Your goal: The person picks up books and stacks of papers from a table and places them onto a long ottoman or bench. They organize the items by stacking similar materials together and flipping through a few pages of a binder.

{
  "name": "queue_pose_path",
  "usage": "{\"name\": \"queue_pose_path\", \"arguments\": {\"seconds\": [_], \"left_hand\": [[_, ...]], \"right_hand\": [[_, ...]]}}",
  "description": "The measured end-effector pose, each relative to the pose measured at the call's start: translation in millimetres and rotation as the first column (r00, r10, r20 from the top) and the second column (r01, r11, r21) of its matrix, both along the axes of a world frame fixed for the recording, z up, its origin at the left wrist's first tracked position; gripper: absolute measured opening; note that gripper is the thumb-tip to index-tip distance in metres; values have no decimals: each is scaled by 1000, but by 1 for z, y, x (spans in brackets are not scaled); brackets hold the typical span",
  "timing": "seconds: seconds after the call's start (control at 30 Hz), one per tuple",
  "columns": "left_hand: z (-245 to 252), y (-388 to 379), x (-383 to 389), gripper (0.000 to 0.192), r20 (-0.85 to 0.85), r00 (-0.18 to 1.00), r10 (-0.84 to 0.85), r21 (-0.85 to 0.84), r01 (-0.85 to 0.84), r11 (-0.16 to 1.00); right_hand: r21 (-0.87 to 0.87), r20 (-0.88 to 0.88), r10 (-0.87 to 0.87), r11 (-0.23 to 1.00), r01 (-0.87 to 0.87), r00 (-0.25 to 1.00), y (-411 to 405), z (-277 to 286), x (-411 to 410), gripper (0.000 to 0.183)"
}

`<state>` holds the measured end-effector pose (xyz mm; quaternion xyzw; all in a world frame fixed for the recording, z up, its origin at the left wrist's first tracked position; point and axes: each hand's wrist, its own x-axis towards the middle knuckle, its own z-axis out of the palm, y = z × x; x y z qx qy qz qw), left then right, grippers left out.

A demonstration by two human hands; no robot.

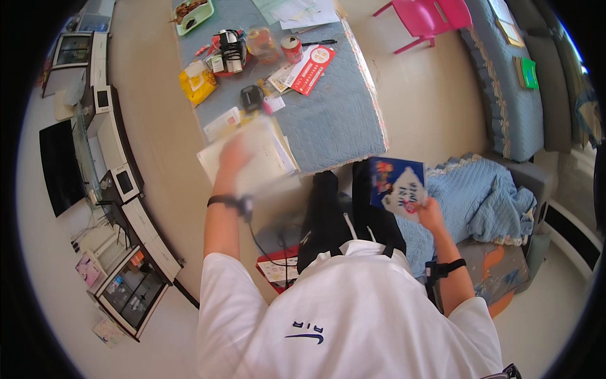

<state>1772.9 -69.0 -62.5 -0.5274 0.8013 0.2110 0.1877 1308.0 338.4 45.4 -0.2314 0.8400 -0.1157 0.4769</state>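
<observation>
My right hand (pixel 431 215) grips a thin blue booklet (pixel 384 189) by its lower corner. The booklet's cover bears cartoon figures and writing on a white patch, and it is held above the sofa side and my right leg. Motion blurs my left hand (pixel 235 154), which lies over a white, pale-covered book or pad of paper (pixel 258 166). That book or pad is blurred too, at the near left corner of the table (pixel 331 137); whether my fingers hold it or only touch it is unclear. More papers (pixel 286 147) show beneath its right edge.
Farther up the table lie a black case (pixel 251 98), yellow wipes packet (pixel 198 83), red drink can (pixel 291 49), red-and-white leaflet (pixel 312 71), cable-wrapped device (pixel 231 52) and green tray (pixel 194 19). A pink chair (pixel 431 19) stands beyond. A cable (pixel 258 244) hangs from my left wristband.
</observation>
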Motion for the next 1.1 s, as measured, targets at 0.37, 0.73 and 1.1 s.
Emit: {"name": "queue_pose_path", "arguments": {"seconds": [0.37, 0.73, 1.1], "left_hand": [[-16, -15, -25, 86, 35, 999, -18, -51, 20, 998], [-45, -23, -11, 37, 173, 985, 7, -150, 19, 988], [31, 13, -20, 21, -370, 890, -268, 28, 299, 954]], "right_hand": [[-232, 149, 37, 973, -1, 988, -89, 14, 21, 22], [-54, -200, 111, 991, -124, 974, -124, -88, 6, 47], [-86, 134, 202, 978, -191, 970, -116, -35, 67, 53]]}}
